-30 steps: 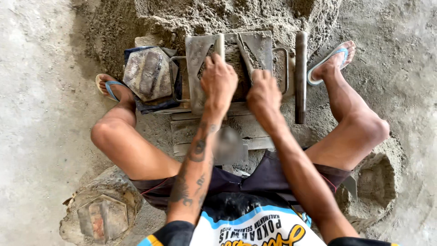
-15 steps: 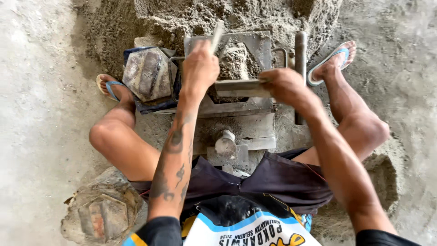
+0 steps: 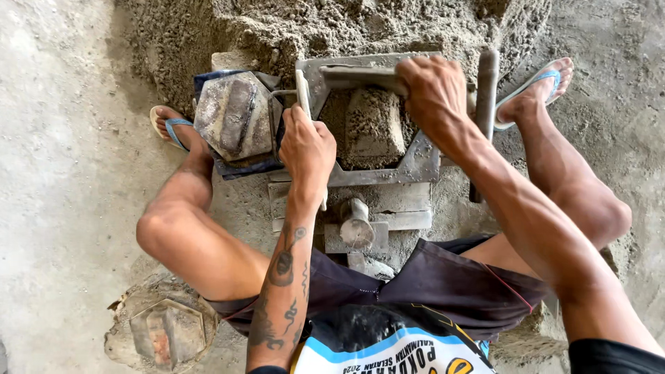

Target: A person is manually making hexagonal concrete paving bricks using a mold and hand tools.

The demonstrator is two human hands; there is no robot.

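Gripping the metal mould (image 3: pixel 415 163), both hands (image 3: pixel 308 149) hold it lying crosswise.

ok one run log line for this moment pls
left hand: grips thin blade at metal mould edge | right hand: on mould's top bar | mould: packed with grey mix

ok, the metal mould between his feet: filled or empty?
Filled. The mould holds a grey packed mass up to its frame, no bare bottom showing. Left hand grips its near edge, right hand its top bar.

Hexagonal block (image 3: pixel 232 116) on dark cloth (image 3: pixel 239 165), another hexagonal block (image 3: pixel 167 334) lower left — blue sandals (image 3: pixel 524 90).
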